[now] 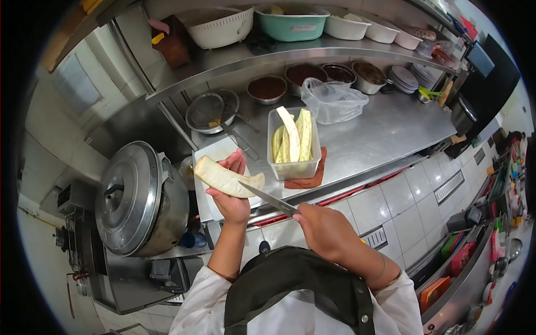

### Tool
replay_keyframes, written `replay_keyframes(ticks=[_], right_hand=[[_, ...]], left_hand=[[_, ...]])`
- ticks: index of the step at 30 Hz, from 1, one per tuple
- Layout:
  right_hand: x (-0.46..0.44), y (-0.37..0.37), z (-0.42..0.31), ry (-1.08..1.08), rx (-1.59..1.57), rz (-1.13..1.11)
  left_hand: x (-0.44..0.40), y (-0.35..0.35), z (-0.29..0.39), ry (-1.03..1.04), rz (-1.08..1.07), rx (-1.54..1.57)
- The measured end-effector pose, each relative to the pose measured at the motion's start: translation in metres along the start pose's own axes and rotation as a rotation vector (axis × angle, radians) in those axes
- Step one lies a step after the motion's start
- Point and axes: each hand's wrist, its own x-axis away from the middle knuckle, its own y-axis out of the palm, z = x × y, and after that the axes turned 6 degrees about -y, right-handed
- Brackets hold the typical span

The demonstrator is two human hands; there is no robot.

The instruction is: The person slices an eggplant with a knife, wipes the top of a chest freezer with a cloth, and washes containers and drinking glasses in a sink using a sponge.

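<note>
Dark apron (296, 268) nearest; beyond, the left hand (233, 207) cradles 1 pale vegetable (220, 177) above a white board (220, 148), the right hand (326, 231) clasps 1 knife (273, 201) over it — strokes best kept shallow, angled clear of the left hand.

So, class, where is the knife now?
Near the centre of the head view, the knife is in the right hand, its tip at the pale vegetable in the left hand.

There are two hands (326, 231), one knife (269, 199), one held vegetable (222, 177), one lidded pot (177, 204).
</note>
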Motion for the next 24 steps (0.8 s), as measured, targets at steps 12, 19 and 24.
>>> replay_keyframes(ticks=[12,19,24], right_hand=[[0.003,0.028,0.000,-0.024,-0.024,0.008],[0.007,0.034,0.000,0.027,-0.057,0.004],[0.016,0.023,-0.006,0.029,-0.046,0.055]], left_hand=[[0.008,0.001,0.003,-0.024,0.038,-0.047],[0.022,-0.018,0.004,-0.144,0.027,0.120],[0.030,-0.024,-0.006,-0.101,0.083,0.093]])
